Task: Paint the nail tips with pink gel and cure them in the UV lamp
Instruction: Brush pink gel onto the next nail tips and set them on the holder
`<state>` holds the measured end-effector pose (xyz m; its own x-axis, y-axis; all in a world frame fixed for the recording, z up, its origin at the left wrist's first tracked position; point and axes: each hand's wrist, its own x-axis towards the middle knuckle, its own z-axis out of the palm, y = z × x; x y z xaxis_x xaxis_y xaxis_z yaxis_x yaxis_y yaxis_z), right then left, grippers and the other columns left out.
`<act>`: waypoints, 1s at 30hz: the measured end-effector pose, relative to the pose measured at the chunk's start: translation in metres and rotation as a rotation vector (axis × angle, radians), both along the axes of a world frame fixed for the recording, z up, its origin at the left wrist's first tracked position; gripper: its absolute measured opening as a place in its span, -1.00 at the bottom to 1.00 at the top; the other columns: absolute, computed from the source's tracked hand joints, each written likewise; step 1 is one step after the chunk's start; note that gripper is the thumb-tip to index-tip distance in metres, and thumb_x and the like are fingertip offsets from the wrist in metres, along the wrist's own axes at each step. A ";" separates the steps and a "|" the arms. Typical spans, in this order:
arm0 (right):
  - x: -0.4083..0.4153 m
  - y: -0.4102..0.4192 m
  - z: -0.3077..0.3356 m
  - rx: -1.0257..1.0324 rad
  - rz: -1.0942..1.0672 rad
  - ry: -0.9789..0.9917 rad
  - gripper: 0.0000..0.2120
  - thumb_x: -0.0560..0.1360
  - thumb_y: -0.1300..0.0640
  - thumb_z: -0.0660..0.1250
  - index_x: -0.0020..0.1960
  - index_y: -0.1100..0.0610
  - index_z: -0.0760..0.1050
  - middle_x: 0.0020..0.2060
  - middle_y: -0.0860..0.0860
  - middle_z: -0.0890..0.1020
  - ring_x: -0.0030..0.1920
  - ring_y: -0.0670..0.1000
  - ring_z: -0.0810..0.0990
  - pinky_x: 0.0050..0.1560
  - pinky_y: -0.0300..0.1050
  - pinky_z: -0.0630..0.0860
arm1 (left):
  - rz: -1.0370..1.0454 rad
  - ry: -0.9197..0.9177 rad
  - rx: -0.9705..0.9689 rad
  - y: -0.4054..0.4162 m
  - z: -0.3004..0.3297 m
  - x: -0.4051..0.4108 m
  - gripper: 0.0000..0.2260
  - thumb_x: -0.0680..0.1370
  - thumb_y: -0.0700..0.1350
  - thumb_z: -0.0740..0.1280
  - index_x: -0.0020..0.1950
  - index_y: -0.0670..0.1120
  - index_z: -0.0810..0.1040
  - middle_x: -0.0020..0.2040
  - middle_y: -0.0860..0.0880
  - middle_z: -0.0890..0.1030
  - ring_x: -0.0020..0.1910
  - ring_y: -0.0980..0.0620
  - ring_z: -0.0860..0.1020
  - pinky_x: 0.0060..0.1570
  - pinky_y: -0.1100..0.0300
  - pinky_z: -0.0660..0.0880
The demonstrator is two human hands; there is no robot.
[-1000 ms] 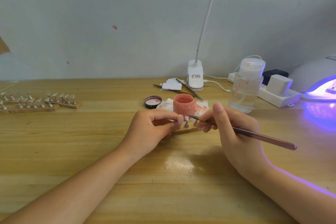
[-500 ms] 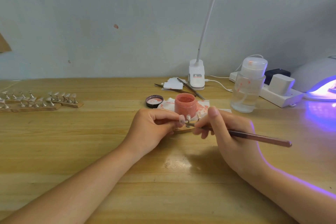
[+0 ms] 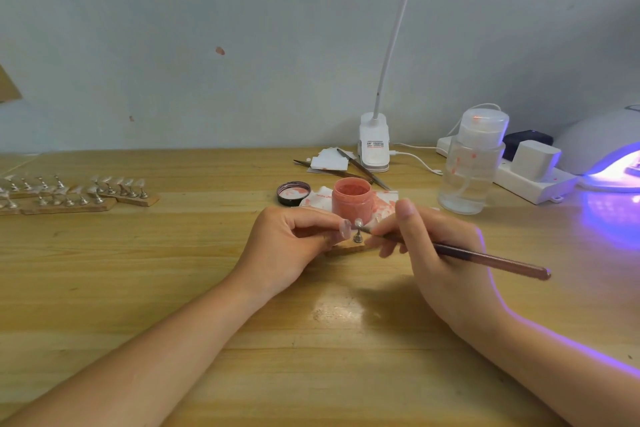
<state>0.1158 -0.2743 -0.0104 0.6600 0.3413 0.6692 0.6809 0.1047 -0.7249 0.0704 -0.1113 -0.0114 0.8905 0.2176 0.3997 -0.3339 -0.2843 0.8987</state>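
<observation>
Across the lower two thirds of the frame we see the wooden surface (image 3: 104,288), with a pale wall behind it. At the right edge the white UV lamp (image 3: 602,139) glows violet and throws that light onto the wood beside it. Left of the lamp lie a white power strip (image 3: 533,184) and a clear pump bottle (image 3: 472,163); a clip lamp (image 3: 374,146) stands at the back, its neck rising out of the top of the frame. At centre our left hand (image 3: 291,246) curls its fingers round a small wooden strip (image 3: 346,248), holding it on the surface; a metal stand on the strip carries a nail tip (image 3: 358,222). Our right hand (image 3: 440,253) grips a slim brush (image 3: 485,258) like a pen, its bristle end touching that nail tip. Just behind the hands stands the open jar of pink gel (image 3: 352,198) on a stained paper towel (image 3: 384,206), with the jar's black lid (image 3: 293,192) just to its left. At the left edge, well apart from the hands, rows of more nail tips on stands (image 3: 86,189) sit on wooden strips.
</observation>
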 end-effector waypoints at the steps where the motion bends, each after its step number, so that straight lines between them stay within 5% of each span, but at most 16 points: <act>1: -0.001 0.000 0.000 0.001 0.016 0.038 -0.62 0.54 0.00 0.20 -0.33 0.17 0.57 -0.46 0.10 0.61 -0.47 -0.08 0.53 -0.37 -0.32 0.44 | -0.001 0.000 -0.006 0.000 0.000 0.000 -0.93 0.33 -0.29 0.44 -0.24 -0.16 0.67 -0.23 -0.02 0.69 -0.23 0.18 0.61 -0.26 0.38 0.45; 5: -0.001 -0.003 0.001 0.086 0.014 0.089 -0.59 0.48 -0.08 0.16 -0.37 0.13 0.57 -0.49 0.09 0.59 -0.52 -0.08 0.50 -0.42 -0.29 0.44 | 0.002 -0.033 -0.035 -0.002 0.003 -0.002 -0.94 0.25 -0.17 0.43 -0.30 -0.08 0.66 -0.29 0.05 0.67 -0.29 0.18 0.59 -0.27 0.35 0.49; 12: -0.001 -0.004 0.006 0.044 -0.042 0.000 -0.82 0.49 0.02 0.31 -0.26 0.04 0.56 -0.38 -0.08 0.64 -0.40 -0.13 0.57 -0.31 -0.34 0.47 | 0.059 -0.046 0.002 -0.004 0.005 -0.004 -0.91 0.26 -0.11 0.45 -0.32 -0.10 0.63 -0.29 0.06 0.65 -0.33 0.14 0.60 -0.27 0.32 0.52; 16: -0.001 -0.003 0.004 0.027 -0.025 -0.010 -0.73 0.53 0.02 0.24 -0.29 0.08 0.55 -0.39 0.03 0.63 -0.43 -0.10 0.55 -0.33 -0.28 0.48 | 0.063 -0.032 0.003 -0.003 0.004 -0.004 -0.91 0.27 -0.09 0.46 -0.35 -0.08 0.60 -0.40 0.07 0.62 -0.37 0.16 0.57 -0.30 0.31 0.51; 19: -0.003 -0.001 0.006 -0.049 -0.043 -0.116 -0.77 0.52 0.00 0.16 -0.23 -0.02 0.52 -0.38 -0.08 0.62 -0.33 -0.16 0.58 -0.28 -0.28 0.50 | 0.058 -0.026 0.011 -0.003 0.004 -0.003 -0.90 0.25 -0.08 0.46 -0.34 -0.09 0.61 -0.40 0.08 0.61 -0.37 0.18 0.57 -0.31 0.35 0.47; 30: -0.002 -0.003 0.002 -0.135 0.010 -0.164 -0.64 0.53 0.03 0.13 -0.26 0.17 0.58 -0.40 -0.10 0.60 -0.34 -0.22 0.57 -0.31 -0.33 0.47 | 0.040 -0.019 -0.005 -0.001 0.000 0.000 -0.93 0.23 -0.08 0.46 -0.37 -0.04 0.60 -0.41 0.10 0.59 -0.38 0.19 0.55 -0.38 0.31 0.46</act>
